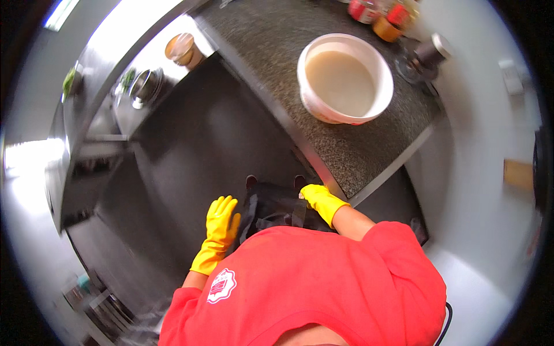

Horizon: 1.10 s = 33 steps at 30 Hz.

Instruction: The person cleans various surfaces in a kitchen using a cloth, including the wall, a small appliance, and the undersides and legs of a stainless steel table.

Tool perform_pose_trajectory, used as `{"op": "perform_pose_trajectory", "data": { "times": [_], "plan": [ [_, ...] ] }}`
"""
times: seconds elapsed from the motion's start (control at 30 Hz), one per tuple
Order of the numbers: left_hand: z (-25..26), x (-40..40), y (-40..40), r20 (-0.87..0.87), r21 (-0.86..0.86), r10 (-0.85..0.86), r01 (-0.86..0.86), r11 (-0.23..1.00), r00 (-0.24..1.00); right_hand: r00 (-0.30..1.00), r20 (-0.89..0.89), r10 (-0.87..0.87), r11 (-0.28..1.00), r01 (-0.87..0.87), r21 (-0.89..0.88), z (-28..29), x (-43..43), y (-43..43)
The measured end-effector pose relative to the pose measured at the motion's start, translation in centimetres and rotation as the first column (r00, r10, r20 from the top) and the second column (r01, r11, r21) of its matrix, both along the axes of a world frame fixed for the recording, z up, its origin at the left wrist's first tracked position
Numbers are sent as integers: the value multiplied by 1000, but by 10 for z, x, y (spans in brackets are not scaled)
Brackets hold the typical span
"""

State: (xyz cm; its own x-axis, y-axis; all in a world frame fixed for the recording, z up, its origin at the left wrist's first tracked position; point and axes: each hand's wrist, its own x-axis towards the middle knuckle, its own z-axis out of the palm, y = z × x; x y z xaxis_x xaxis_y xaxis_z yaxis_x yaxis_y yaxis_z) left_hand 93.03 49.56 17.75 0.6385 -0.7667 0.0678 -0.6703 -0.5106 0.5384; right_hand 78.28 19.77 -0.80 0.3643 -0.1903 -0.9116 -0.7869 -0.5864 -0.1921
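My left hand [220, 225], in a yellow rubber glove, hangs beside my dark apron [277, 207]. Its fingers point forward, the thumb stands apart, and nothing is in it. My right hand [321, 202], gloved the same way, is at the near corner of the dark speckled countertop [346, 164]. Its fingers curl inward; a small pale patch shows at their tips, too indistinct to name. On that countertop stands a white plastic bucket [346, 80], holding a cloudy, beige liquid. Neither hand touches the bucket.
Behind the bucket are red-topped jars [363, 9] and a dark appliance [426, 56]. Across the dark floor [207, 129], a steel counter carries a metal bowl [145, 86] and a brown container [181, 48]. A pale wall [480, 129] bounds the right side.
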Motion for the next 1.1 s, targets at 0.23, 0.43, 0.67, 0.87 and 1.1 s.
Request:
{"op": "perform_pose_trajectory", "data": {
  "times": [0.23,0.43,0.67,0.87,1.1],
  "plan": [
    [-4,130,-114,-78,-88,-659,653,752,748,433,-255,-864,178,738,651,53,6,28],
    [5,150,-230,-16,-121,-982,975,186,186,-419,76,-905,-142,464,874,-4,-19,106],
    [-11,60,-330,157,-28,-957,968,-250,-243,968,252,12,541,205,-815,43,-5,110],
    [-44,-59,-357,177,56,-899,917,-396,-400,954,245,-176,93,264,-960,-22,-29,104],
    [-55,-59,-351,209,275,-867,878,-392,-452,-716,-642,275,-246,-698,673,26,-11,57]
  ]
}}
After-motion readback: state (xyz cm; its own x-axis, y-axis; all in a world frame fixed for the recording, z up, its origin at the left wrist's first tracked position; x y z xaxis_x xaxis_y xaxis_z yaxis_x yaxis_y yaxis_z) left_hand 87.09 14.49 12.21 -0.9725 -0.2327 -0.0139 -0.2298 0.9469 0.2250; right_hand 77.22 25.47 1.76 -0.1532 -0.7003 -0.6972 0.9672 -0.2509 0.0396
